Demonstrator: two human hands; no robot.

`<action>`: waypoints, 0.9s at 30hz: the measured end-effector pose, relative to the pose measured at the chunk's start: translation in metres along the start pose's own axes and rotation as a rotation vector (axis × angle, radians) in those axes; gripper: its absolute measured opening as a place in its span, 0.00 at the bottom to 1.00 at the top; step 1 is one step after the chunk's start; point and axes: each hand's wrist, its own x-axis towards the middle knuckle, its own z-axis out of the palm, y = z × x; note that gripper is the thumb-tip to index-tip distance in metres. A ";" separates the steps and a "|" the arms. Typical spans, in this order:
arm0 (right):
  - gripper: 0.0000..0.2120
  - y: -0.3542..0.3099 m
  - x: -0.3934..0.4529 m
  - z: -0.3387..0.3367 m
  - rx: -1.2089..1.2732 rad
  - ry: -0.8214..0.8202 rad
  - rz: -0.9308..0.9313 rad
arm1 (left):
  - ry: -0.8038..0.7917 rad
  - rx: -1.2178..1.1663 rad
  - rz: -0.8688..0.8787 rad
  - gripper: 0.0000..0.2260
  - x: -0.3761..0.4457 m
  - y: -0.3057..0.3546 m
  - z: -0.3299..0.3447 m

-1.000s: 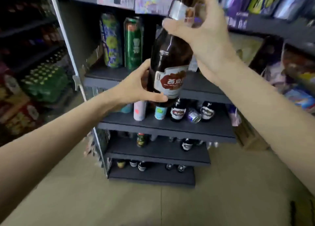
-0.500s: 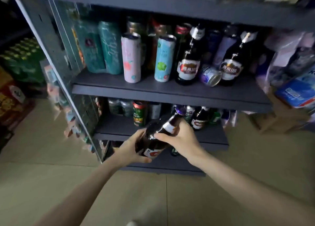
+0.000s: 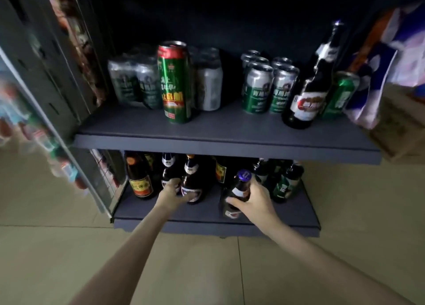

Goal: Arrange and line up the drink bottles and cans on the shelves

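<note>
Gripping the neck of a dark brown glass beer bottle with a purple cap (image 3: 236, 194), the right hand (image 3: 255, 201) has its fingers curled round the glass and the thumb pressed across the front. That bottle stands on the dark grey bottom shelf (image 3: 207, 215) near its front edge, long axis close to upright, cap tilted slightly up and to the right. The left hand (image 3: 172, 193) reaches to a second dark brown bottle with a white neck label (image 3: 192, 183), fingers bent round its lower body; how tightly they close cannot be told. This bottle stands upright, cap upward, just beside a brown bottle with a red and yellow label (image 3: 139, 178). On the upper grey shelf (image 3: 230, 137) stands 1 tall green and red can (image 3: 176, 84).
</note>
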 end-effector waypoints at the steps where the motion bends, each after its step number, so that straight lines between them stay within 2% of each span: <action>1: 0.18 0.010 0.009 0.008 -0.005 0.016 -0.012 | 0.003 -0.001 -0.002 0.27 0.007 -0.006 0.008; 6: 0.26 0.040 0.052 0.044 0.002 0.083 0.034 | 0.027 -0.033 -0.013 0.26 0.028 -0.022 0.032; 12: 0.26 0.064 0.083 0.071 -0.075 0.084 0.116 | 0.085 -0.022 -0.064 0.28 0.045 -0.027 0.032; 16: 0.27 0.071 0.099 0.071 -0.081 0.142 0.129 | 0.124 -0.040 -0.049 0.33 0.059 -0.026 0.040; 19: 0.29 0.075 0.100 0.068 -0.084 0.059 0.095 | 0.165 0.034 -0.064 0.37 0.062 -0.023 0.049; 22: 0.36 0.085 0.094 0.068 -0.090 -0.068 0.092 | 0.199 0.039 -0.081 0.37 0.061 -0.022 0.057; 24: 0.38 0.093 0.091 0.070 -0.127 -0.050 0.095 | 0.217 0.041 -0.078 0.37 0.060 -0.021 0.060; 27: 0.36 0.095 0.093 0.075 -0.142 0.004 0.093 | 0.239 0.050 -0.066 0.37 0.060 -0.022 0.062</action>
